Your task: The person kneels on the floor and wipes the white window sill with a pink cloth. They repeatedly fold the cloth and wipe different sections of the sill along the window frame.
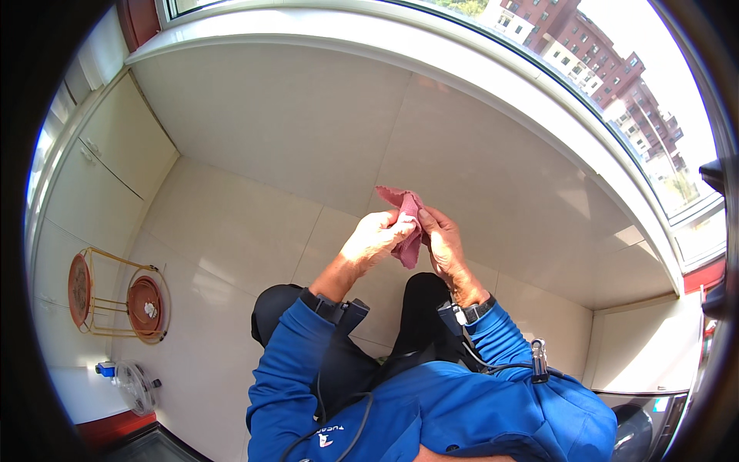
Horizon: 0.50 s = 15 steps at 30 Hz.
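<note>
A small pink cloth point(409, 219) with a wavy edge is bunched and folded between my two hands, in front of my knees. My left hand point(378, 234) pinches it from the left side, thumb toward the middle of the cloth. From the right, my right hand point(441, 231) grips the cloth's edge between thumb and fingers. One flap sticks out up and to the left, and another hangs down below my fingers. Part of the cloth is hidden behind my fingers.
A yellow metal stand point(109, 306) with terracotta-coloured saucers point(144, 297) stands at the left on the tiled floor point(231, 231). Near it is a clear round plastic item point(134, 387). White cabinets point(86, 190) line the left wall. A white windowsill point(358, 34) curves across the top. Cables cross my lap.
</note>
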Each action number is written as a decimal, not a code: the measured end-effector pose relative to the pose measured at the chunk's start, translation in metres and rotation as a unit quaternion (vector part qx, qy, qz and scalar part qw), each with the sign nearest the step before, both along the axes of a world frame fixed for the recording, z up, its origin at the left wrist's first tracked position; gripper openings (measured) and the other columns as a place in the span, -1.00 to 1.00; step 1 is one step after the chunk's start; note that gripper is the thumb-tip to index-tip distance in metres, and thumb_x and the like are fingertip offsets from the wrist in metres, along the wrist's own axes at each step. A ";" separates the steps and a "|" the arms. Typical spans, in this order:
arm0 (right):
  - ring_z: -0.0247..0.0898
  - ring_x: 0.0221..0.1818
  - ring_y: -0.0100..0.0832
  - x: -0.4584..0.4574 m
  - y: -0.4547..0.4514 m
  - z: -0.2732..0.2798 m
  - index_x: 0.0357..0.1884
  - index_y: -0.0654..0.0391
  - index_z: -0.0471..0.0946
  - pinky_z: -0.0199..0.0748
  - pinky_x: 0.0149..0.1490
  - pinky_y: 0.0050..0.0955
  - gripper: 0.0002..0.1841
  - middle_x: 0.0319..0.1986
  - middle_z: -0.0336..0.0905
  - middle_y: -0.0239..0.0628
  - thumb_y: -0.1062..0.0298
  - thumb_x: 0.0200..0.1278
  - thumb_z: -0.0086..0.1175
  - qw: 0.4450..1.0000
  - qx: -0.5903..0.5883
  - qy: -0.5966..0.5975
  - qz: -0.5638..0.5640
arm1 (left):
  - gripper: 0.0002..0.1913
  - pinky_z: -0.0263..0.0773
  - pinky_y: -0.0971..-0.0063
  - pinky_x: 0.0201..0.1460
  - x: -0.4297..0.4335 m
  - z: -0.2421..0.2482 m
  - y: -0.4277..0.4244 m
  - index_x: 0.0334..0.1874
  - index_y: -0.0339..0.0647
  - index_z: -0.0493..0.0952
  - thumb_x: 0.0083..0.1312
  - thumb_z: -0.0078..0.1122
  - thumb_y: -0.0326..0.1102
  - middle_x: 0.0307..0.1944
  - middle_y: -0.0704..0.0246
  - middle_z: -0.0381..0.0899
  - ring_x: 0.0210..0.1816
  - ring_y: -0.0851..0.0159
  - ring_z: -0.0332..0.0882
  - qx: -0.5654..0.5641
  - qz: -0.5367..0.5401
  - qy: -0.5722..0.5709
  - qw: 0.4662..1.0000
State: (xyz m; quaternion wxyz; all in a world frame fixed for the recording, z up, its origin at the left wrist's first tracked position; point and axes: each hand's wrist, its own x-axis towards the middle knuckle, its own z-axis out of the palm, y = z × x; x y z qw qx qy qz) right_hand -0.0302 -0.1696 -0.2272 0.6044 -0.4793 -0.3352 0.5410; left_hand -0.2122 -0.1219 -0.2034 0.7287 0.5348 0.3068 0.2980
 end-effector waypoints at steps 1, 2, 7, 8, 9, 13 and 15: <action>0.61 -0.05 -0.50 0.001 0.001 -0.002 0.15 0.27 0.63 0.58 0.11 -0.43 -0.66 -0.06 0.71 -0.33 0.21 0.58 0.16 1.000 0.011 0.025 0.003 | -0.70 0.50 0.51 0.02 -0.001 -0.003 0.001 0.10 -0.24 0.64 0.50 0.27 -0.17 -0.15 0.49 0.69 -0.12 0.49 0.58 -0.044 -0.004 -0.040 0.998; 0.61 -0.04 -0.49 0.002 0.003 -0.004 0.13 0.27 0.65 0.56 0.13 -0.44 -0.68 -0.06 0.73 -0.31 0.23 0.59 0.15 0.999 0.010 0.049 0.003 | -0.68 0.50 0.54 0.02 -0.003 -0.006 0.002 0.13 -0.24 0.65 0.54 0.25 -0.14 -0.14 0.51 0.69 -0.12 0.52 0.55 -0.077 -0.014 -0.046 0.996; 0.58 -0.08 -0.53 0.006 0.008 -0.004 0.03 0.26 0.69 0.54 0.12 -0.45 -0.72 -0.13 0.73 -0.34 0.23 0.54 0.21 0.998 0.052 0.005 -0.042 | -0.69 0.52 0.52 -0.02 -0.005 -0.012 0.001 0.10 -0.26 0.67 0.55 0.23 -0.15 -0.14 0.50 0.70 -0.13 0.50 0.59 -0.036 0.050 -0.099 0.993; 0.56 -0.11 -0.55 0.008 0.008 -0.002 0.01 0.27 0.70 0.53 0.10 -0.46 -0.72 -0.15 0.73 -0.37 0.23 0.54 0.22 0.996 0.069 -0.002 -0.057 | -0.69 0.53 0.51 -0.03 -0.005 -0.011 0.000 0.09 -0.28 0.67 0.55 0.21 -0.16 -0.14 0.49 0.70 -0.13 0.48 0.60 -0.021 0.058 -0.109 0.992; 0.55 -0.14 -0.57 0.008 0.008 0.001 -0.01 0.27 0.71 0.52 0.08 -0.46 -0.73 -0.17 0.72 -0.39 0.23 0.54 0.23 0.994 0.100 -0.003 -0.053 | -0.71 0.53 0.50 -0.04 -0.006 -0.010 -0.001 0.09 -0.27 0.67 0.55 0.19 -0.19 -0.15 0.45 0.71 -0.14 0.45 0.62 0.040 0.082 -0.053 0.994; 0.58 -0.10 -0.50 0.007 0.007 0.013 -0.01 0.26 0.68 0.54 0.13 -0.43 -0.75 -0.15 0.72 -0.35 0.25 0.56 0.18 0.995 0.084 0.058 -0.016 | -0.75 0.55 0.43 -0.06 -0.005 -0.002 -0.006 0.12 -0.22 0.66 0.54 0.09 -0.34 -0.16 0.17 0.73 -0.19 0.30 0.67 0.318 0.156 0.227 0.907; 0.60 -0.04 -0.45 0.001 0.007 0.018 0.03 0.27 0.66 0.56 0.17 -0.38 -0.74 -0.08 0.71 -0.30 0.26 0.57 0.17 0.989 0.074 0.128 -0.025 | -0.75 0.54 0.42 -0.07 -0.004 0.000 -0.007 0.11 -0.19 0.67 0.53 0.06 -0.37 -0.17 0.12 0.72 -0.21 0.27 0.67 0.440 0.219 0.258 0.832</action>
